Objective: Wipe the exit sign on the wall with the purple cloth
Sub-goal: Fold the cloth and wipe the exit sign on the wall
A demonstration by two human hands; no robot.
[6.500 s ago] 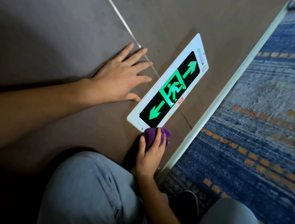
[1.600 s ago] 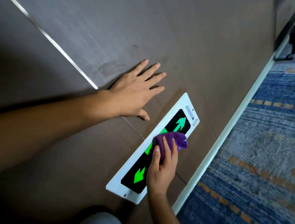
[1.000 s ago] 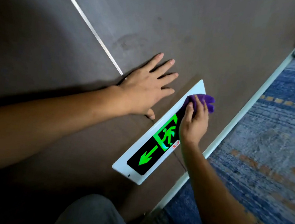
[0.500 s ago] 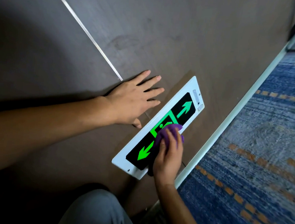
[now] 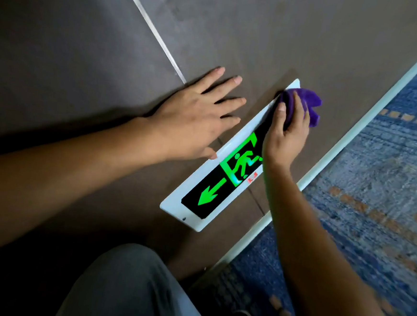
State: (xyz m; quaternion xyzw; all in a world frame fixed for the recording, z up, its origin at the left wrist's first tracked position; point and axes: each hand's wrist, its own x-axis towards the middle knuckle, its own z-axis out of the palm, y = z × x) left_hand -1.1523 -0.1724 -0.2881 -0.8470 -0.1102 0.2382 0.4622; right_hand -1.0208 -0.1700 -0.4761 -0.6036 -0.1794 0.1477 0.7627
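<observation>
pressing purple cloth (image 5: pixel 306 103) on exit sign (image 5: pixel 199 194) (far end, apparently)

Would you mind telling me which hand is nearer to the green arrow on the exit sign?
Left. The left hand lies flat on the wall just above the sign; the right hand presses the purple cloth at the far end from the green arrow.
</observation>
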